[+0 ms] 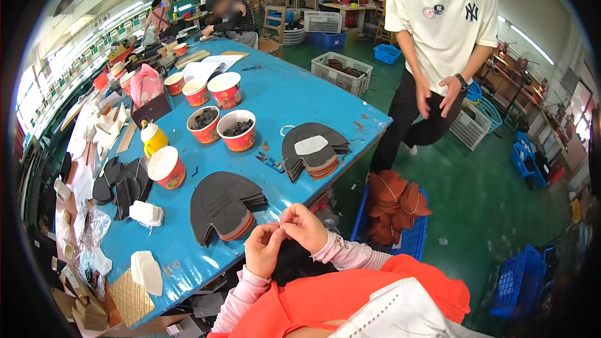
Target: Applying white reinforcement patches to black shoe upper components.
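Note:
My left hand [263,249] and my right hand [305,225] meet fingertip to fingertip just off the near edge of the blue table [282,97]. Both pinch at the same spot; whatever sits between the fingertips is too small to make out. A dark piece of material [295,264] lies under the hands, between my pink-sleeved forearms. On the table, just left of the hands, rests a stack of dark fan-shaped cut pieces [222,208]. A second such stack [313,150], with a white piece on top, lies farther back.
Several red paper cups [236,130] stand on the table, with a yellow bottle [152,139], small blue snips [270,163] and white cut pieces [146,270]. A blue crate [410,241] of brown pieces sits on the green floor. A person in a white shirt [441,25] stands beyond.

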Demonstrator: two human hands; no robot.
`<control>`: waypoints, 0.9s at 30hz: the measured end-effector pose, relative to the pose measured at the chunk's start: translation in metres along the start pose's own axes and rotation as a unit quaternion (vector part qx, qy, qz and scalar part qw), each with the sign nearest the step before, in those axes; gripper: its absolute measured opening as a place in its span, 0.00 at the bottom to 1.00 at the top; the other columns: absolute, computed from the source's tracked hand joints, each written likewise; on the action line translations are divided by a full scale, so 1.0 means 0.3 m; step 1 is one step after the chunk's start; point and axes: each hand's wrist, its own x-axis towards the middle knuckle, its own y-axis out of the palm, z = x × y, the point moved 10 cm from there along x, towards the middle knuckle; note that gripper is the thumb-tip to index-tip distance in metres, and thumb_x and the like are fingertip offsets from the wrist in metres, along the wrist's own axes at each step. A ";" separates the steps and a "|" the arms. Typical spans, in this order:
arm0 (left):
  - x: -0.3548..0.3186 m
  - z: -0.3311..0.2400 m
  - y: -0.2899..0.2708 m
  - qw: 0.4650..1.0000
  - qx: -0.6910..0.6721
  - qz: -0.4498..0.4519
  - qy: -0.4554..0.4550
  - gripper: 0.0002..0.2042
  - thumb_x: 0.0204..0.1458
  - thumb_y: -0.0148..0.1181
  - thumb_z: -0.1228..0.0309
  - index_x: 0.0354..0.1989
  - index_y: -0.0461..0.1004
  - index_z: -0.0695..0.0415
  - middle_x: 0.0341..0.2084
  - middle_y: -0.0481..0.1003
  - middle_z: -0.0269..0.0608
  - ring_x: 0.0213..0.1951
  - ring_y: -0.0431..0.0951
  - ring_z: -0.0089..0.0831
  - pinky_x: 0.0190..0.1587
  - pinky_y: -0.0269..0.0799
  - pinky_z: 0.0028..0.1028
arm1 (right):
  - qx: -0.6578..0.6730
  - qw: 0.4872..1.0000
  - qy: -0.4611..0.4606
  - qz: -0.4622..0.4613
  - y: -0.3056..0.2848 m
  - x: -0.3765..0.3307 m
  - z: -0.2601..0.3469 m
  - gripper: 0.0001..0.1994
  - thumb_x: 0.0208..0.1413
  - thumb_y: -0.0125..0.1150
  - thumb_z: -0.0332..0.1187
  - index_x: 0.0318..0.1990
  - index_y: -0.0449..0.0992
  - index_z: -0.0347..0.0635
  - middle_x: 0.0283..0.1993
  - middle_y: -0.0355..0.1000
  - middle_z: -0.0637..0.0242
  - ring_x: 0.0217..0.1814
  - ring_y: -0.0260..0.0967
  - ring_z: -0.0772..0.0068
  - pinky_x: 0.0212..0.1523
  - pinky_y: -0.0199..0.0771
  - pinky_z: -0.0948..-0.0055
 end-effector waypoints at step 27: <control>-0.035 0.015 -0.148 0.986 -0.061 -0.108 -0.113 0.08 0.53 0.52 0.74 0.39 0.71 0.64 0.32 0.74 0.37 0.32 0.73 0.22 0.36 0.69 0.21 | 0.252 0.953 0.158 0.058 0.100 0.042 -0.091 0.05 0.56 0.49 0.25 0.39 0.64 0.44 0.33 0.69 0.65 0.32 0.67 0.76 0.34 0.68 0.77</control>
